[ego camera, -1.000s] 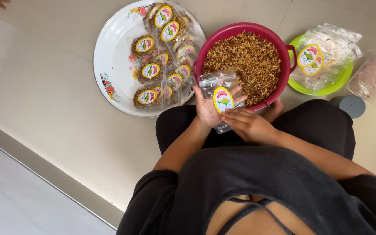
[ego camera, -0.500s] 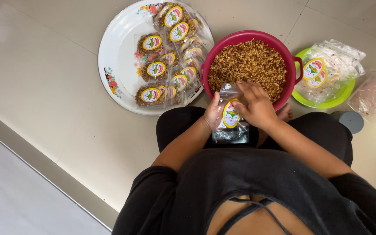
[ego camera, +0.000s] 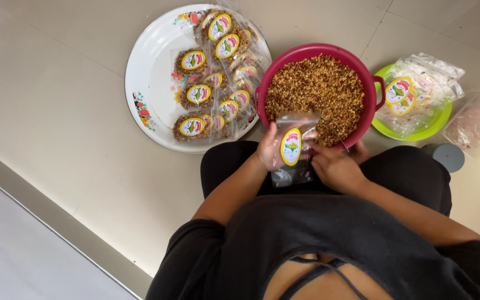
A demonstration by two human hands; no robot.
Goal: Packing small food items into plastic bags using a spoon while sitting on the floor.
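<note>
While left hand grasps clear bag, right hand pinches it, pink bowl beside.

A bowl of crumbly grain mix stands on the floor just in front of the seated person's knees, with a round tray touching it on the left and a small plate just beside it on the right. Filled packets lie on the tray's right half, and empty bags are heaped on the plate, with more bags on the floor to its right. Between the bowl and the lap, the left hand holds an open bag, the right hand just beside it.
</note>
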